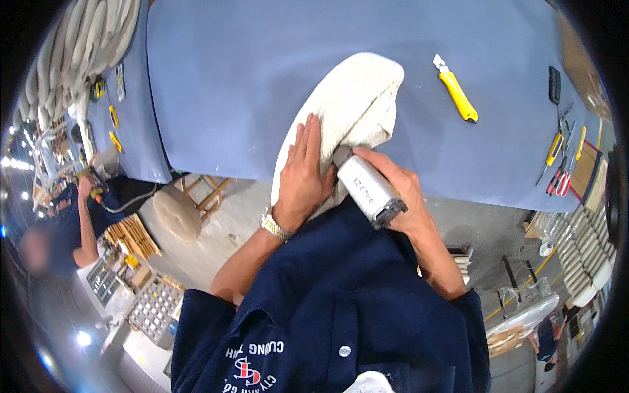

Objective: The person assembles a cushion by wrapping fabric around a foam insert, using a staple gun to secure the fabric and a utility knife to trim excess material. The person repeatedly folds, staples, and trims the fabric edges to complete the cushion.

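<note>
A cream, ribbed-fabric cushion piece (354, 92) with a rounded end lies at the table's near edge, its loose cloth folded along the right side. My left hand (303, 173) rests flat on it, fingers stretched out and thumb toward the fold. Wrapped round a silver-bodied staple gun (367, 190), my right hand (398, 183) holds its dark end close to the folded cloth. The tool hides its own tip and part of the fold. Beyond, to the right, a yellow utility knife (457, 95) lies with its blade end pointing away.
The blue-covered table (216, 85) spans the front. Pliers and cutters (563, 173) lie at its right end. Cream padded pieces (85, 39) are piled at far left. A round padded stool (177, 213) stands on the floor at left, near another person's arm (85, 223).
</note>
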